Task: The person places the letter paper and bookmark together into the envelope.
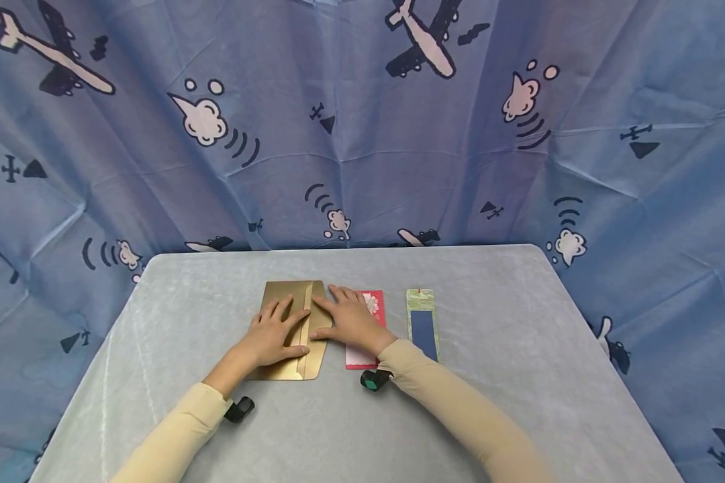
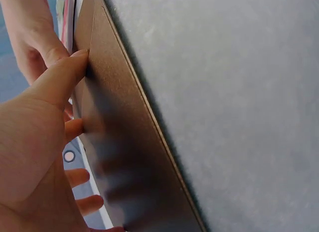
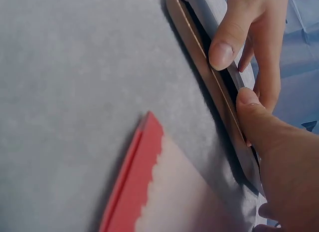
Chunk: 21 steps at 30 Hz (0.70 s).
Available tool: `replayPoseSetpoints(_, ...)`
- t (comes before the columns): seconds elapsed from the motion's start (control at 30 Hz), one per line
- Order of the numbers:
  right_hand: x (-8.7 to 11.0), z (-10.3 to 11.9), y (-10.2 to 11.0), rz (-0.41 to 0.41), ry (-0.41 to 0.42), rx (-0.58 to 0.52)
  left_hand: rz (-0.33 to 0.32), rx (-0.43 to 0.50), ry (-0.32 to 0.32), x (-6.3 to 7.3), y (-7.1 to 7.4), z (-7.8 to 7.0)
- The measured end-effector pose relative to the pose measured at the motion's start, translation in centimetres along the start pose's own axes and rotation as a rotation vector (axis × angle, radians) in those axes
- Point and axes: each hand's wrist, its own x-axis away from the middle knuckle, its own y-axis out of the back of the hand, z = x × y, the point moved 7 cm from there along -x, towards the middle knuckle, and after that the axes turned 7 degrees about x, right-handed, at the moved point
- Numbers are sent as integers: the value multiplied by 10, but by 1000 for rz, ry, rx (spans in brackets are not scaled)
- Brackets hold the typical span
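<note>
A flat gold folder (image 1: 296, 293), with a raised lengthwise seam and a flap on its right, lies on the table. Over its left part the left hand (image 1: 270, 341) spreads its fingers, the thumb reaching to the seam. The right hand (image 1: 352, 323) has its thumb and index finger at the right flap. A dark gap shows along the folder's side (image 3: 197, 55) in the right wrist view, with both thumbs at it. Partly beneath the right hand is a red and pink card (image 1: 377, 298) with white flowers. The left fingers' undersides are partly hidden.
Right of the red card lies a green-edged strip (image 1: 423, 329) with a dark blue panel, its lower end near the right sleeve. A pale grey cloth covers the table (image 1: 495, 302). Behind it hangs a blue curtain (image 1: 362, 134) printed with planes.
</note>
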Motion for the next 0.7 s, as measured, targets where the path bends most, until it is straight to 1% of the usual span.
replayPoseSetpoints(0.27,-5,2,-1,-16,-3,16,-12,-16,-5,-2,-2,1)
replayPoseSetpoints(0.5,-5,4,-2,-10,-2,71,-14,-34,-9,-2,-2,-2)
replayPoseSetpoints(0.7,-4,6,-1,-8,-7,90,-20,-47,-13,-2,0,-3)
